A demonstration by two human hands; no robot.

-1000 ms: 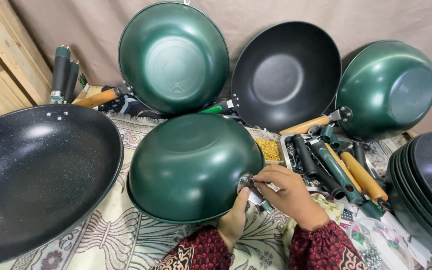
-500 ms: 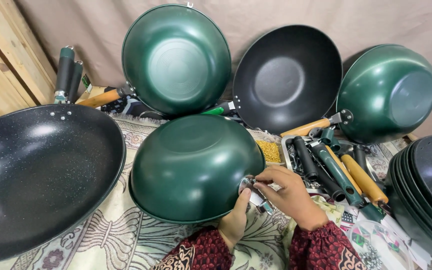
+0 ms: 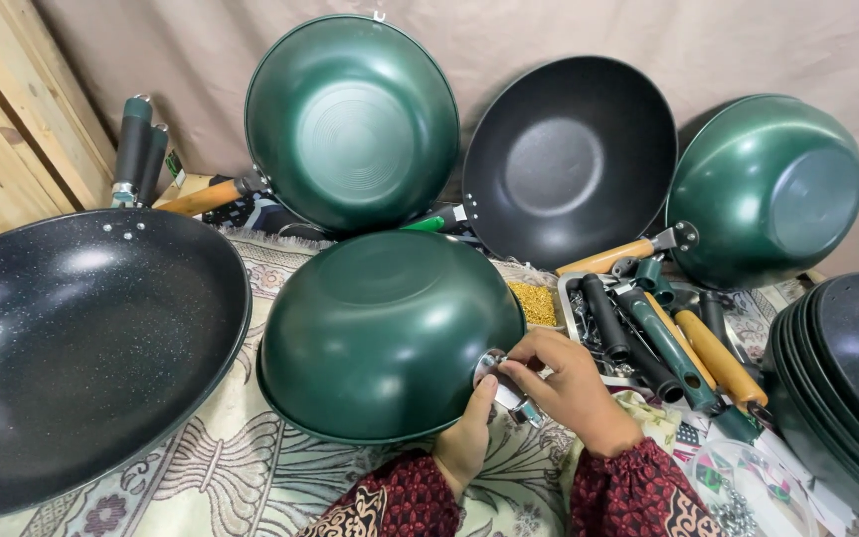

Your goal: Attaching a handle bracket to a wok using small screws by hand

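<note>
A dark green wok lies upside down on a patterned cloth in front of me. A small metal handle bracket sits at its right rim. My left hand comes up from below and grips the rim by the bracket, thumb on the metal. My right hand pinches the bracket from the right, with its fingers closed on it. Both sleeves are dark red with a pattern.
A big black speckled wok lies at the left. Three woks lean on the back wall: green, black, green. Loose handles fill a tray at the right, beside stacked black woks. Wooden boards stand at the far left.
The view has shifted slightly. Both hands stay at the bracket on the green wok's rim, with only small finger movement.
</note>
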